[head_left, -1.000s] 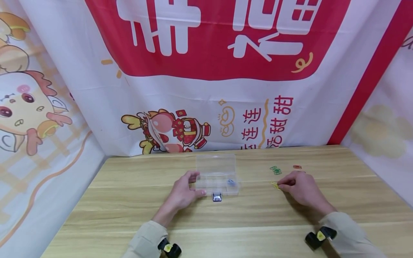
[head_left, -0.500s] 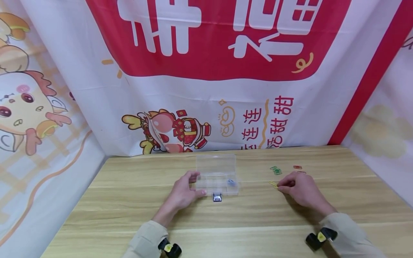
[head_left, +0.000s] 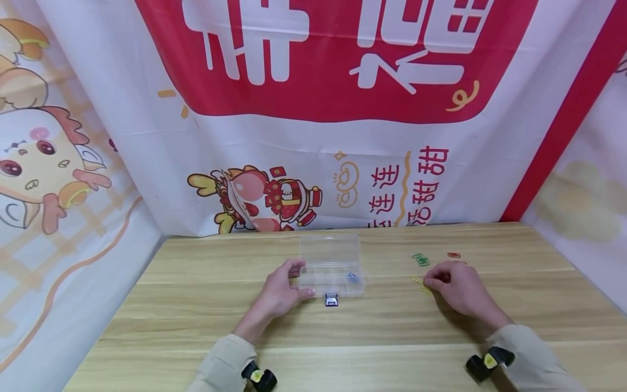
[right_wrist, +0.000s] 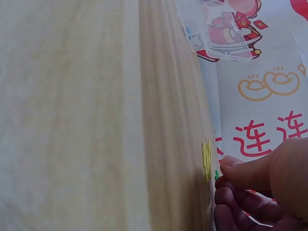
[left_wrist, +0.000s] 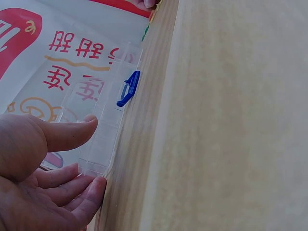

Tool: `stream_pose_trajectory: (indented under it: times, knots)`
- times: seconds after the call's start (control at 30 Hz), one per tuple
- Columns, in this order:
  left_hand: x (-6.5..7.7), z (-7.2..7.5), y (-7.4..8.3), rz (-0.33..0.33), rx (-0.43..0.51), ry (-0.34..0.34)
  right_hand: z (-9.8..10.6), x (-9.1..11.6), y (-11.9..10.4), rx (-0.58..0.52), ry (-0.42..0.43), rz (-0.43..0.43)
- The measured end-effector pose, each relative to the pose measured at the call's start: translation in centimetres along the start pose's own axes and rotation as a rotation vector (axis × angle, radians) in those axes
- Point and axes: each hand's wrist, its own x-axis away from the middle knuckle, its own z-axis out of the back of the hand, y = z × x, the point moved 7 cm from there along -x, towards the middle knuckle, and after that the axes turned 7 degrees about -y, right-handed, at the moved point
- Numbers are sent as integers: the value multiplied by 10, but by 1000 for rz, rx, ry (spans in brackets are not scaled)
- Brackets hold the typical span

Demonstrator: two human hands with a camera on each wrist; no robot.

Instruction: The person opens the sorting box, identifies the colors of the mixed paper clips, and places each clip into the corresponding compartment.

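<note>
My left hand (head_left: 281,291) holds the left end of a clear plastic box (head_left: 338,288), its lid raised at the back. In the left wrist view the thumb lies over the box end and the other fingers curl at its side. A blue latch (left_wrist: 129,89) hangs on the box's front. A small blue item (head_left: 352,277) lies in a right-hand compartment. My right hand (head_left: 458,288) is at the yellow paper clips (head_left: 415,279), fingers curled, thumb and forefinger close together. In the right wrist view, yellow clips (right_wrist: 207,161) lie beside the fingertips; whether one is pinched is unclear.
Green paper clips (head_left: 421,260) lie behind the yellow ones. Red paper clips (head_left: 454,255) are farther right, partly hidden by the right hand. A printed cloth (head_left: 274,136) hangs along the back edge of the wooden table (head_left: 352,359).
The yellow clips, bunched at the right fingertips earlier, now lie more spread out, with some nearer the front. The right fingers shifted only slightly. The left hand and box stay put.
</note>
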Motion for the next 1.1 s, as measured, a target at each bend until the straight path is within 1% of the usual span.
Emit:
stream_pose_trajectory:
  times: [0.27, 0.57, 0.83, 0.97, 1.1]
  knots:
    - [-1, 0, 0, -4, 0, 5, -3, -1, -2, -9, -45, -6]
    - [-1, 0, 0, -6, 6, 7, -4, 0, -4, 14, -47, 24]
    - [-1, 0, 0, 1, 9, 5, -8, -1, -2, 10, -86, 24]
    - [0, 0, 1, -14, 2, 6, -7, -1, -4, -11, -79, 21]
    - [1, 0, 2, -24, -1, 6, -5, -1, -12, -38, -33, 40]
